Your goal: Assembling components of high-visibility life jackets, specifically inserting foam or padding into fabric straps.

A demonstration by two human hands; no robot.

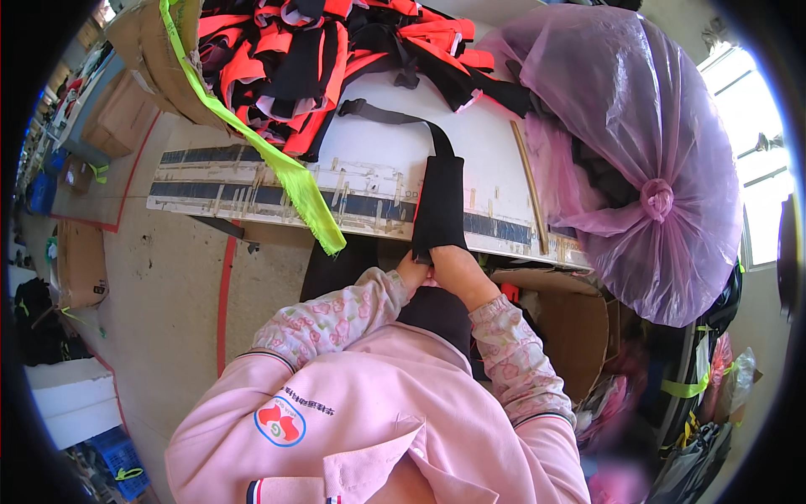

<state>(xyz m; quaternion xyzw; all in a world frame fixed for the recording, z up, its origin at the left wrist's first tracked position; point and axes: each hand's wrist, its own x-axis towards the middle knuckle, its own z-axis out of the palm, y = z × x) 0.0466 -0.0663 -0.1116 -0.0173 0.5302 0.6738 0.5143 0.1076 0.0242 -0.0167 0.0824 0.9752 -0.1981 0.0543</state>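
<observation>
A black padded fabric strap (441,197) hangs over the table's front edge. From its far end a grey webbing strip (390,116) runs back across the white top to a dark buckle (353,107). My right hand (458,270) is closed around the strap's near end, below the edge. My left hand (411,273) is closed on the same end from the other side, close against my right. Both sets of fingertips are largely hidden by the strap and my hands.
A heap of black and neon-orange straps (294,76) lies at the table's back left, beside a cardboard box (155,63) draped with a neon-yellow strip (290,172). A knotted purple plastic bag (646,151) bulges at right. A thin wooden stick (529,185) lies near it.
</observation>
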